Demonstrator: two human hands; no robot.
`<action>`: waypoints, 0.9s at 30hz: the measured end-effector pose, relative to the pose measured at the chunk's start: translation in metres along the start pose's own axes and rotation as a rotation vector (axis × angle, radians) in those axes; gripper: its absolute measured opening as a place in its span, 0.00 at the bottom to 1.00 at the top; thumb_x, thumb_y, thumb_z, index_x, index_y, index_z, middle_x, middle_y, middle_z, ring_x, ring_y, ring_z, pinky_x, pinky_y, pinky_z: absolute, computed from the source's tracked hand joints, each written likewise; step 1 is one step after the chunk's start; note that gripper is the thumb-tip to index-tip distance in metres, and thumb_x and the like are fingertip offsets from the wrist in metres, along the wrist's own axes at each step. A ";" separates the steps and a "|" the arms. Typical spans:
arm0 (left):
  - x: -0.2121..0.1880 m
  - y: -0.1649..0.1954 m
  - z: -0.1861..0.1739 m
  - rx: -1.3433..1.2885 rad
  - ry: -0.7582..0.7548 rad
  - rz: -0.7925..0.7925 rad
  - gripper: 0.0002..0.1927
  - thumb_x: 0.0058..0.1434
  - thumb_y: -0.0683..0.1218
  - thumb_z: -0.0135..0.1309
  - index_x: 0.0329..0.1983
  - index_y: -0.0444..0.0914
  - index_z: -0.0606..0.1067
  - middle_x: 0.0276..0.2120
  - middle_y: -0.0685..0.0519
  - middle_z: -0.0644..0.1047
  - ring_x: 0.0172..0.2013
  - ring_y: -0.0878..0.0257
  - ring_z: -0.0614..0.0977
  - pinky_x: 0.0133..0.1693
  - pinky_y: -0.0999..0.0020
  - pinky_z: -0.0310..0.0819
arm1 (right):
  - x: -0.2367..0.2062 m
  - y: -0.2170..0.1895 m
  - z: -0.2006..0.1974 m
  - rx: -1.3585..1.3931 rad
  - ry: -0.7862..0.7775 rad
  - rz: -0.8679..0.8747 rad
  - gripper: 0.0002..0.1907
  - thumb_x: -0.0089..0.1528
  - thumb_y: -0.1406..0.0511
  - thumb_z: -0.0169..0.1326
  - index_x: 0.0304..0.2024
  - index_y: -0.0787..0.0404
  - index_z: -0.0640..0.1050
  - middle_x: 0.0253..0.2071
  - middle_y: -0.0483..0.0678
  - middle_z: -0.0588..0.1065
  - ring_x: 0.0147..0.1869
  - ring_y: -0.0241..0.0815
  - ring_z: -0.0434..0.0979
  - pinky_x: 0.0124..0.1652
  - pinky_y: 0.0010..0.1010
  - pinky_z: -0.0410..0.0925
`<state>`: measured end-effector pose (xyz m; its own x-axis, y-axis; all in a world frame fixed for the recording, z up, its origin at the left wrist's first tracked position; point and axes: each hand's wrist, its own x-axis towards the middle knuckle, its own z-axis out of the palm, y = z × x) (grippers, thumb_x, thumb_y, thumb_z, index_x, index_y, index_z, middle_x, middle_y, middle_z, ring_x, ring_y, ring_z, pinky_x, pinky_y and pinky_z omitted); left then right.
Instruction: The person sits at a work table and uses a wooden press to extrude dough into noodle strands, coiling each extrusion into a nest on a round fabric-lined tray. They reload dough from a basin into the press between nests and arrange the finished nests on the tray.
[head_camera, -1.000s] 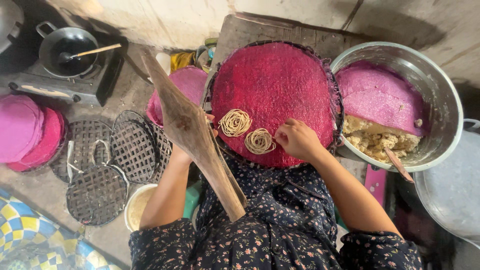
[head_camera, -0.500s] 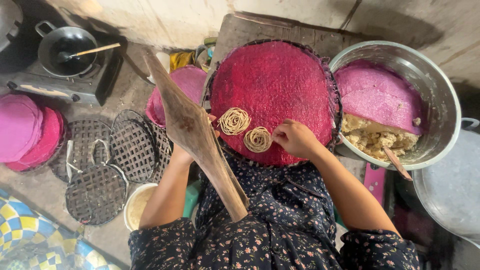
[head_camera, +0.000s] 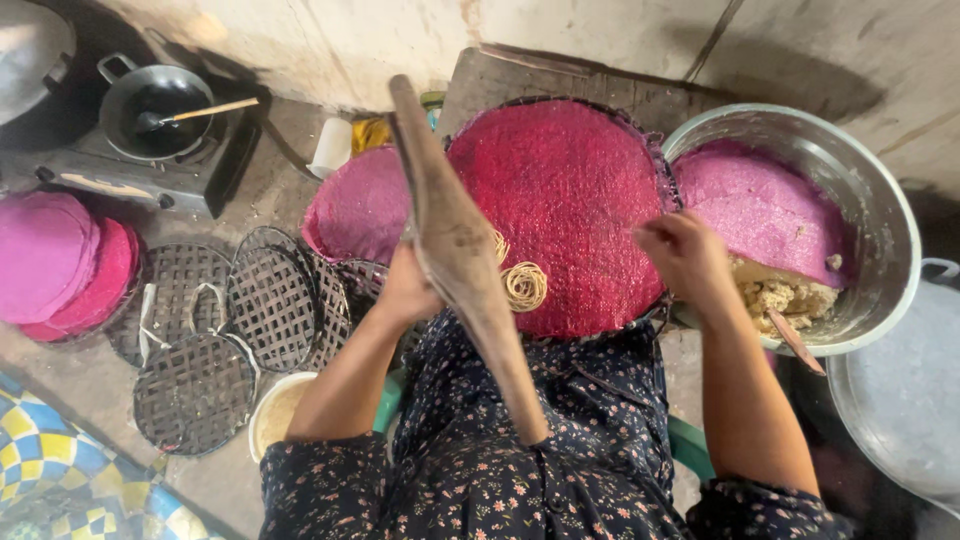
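Coils (head_camera: 524, 285) of pale dough lie at the lower left edge of the red mat (head_camera: 565, 200) in the middle of the frame; one shows whole, a second peeks out from behind the wooden press (head_camera: 455, 250). Your left hand (head_camera: 408, 290) is clamped on the press, which runs on a slant from the top centre down to your lap and covers part of the mat. Your right hand (head_camera: 685, 255) hovers above the mat's right rim, fingers loosely curled and blurred, so you cannot tell whether it holds anything; it is near the metal bowl (head_camera: 880, 210) at the right of the frame. Inside the bowl sit a pink mat (head_camera: 765, 210), a lump of crumbly dough (head_camera: 780, 295) and a stick (head_camera: 795, 340) leaning on the rim. A grey tub (head_camera: 900, 400) shows at the lower right edge.

Left of the red mat lies another pink mat (head_camera: 355, 205), and beyond it a spread of dark woven trays (head_camera: 230, 320) on the floor. A small white bowl (head_camera: 275, 410) stands just beside your left elbow. At the far left a stack of pink and red mats (head_camera: 55, 260) rests. In the upper left a stove (head_camera: 150, 170) carries a black pan (head_camera: 150, 100) with a spoon in it.
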<state>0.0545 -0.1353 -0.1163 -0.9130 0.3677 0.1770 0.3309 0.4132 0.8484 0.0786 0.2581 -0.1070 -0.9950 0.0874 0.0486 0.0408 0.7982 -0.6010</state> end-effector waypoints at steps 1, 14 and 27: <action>0.006 0.011 0.006 0.168 -0.091 -0.138 0.14 0.59 0.55 0.61 0.35 0.40 0.79 0.30 0.52 0.83 0.29 0.59 0.87 0.37 0.62 0.83 | -0.009 0.016 -0.019 0.082 0.064 0.147 0.13 0.68 0.57 0.60 0.45 0.60 0.82 0.46 0.52 0.76 0.44 0.45 0.78 0.44 0.36 0.74; 0.049 0.193 0.144 0.554 -0.442 0.416 0.11 0.59 0.53 0.55 0.35 0.42 0.79 0.32 0.48 0.82 0.33 0.50 0.85 0.37 0.50 0.78 | -0.070 -0.037 -0.089 0.096 0.414 -0.220 0.18 0.69 0.63 0.54 0.57 0.67 0.75 0.51 0.57 0.75 0.58 0.52 0.75 0.58 0.44 0.68; 0.076 0.167 0.166 0.618 -0.491 0.417 0.14 0.55 0.55 0.63 0.39 0.42 0.81 0.31 0.50 0.82 0.33 0.52 0.84 0.38 0.56 0.80 | -0.110 0.000 -0.206 0.493 0.192 0.024 0.23 0.58 0.74 0.56 0.55 0.63 0.65 0.35 0.45 0.70 0.34 0.37 0.74 0.31 0.31 0.69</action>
<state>0.0801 0.0999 -0.0436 -0.5314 0.8452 0.0566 0.8123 0.4894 0.3173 0.2069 0.3711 0.0525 -0.9577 0.2466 0.1479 -0.0307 0.4239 -0.9052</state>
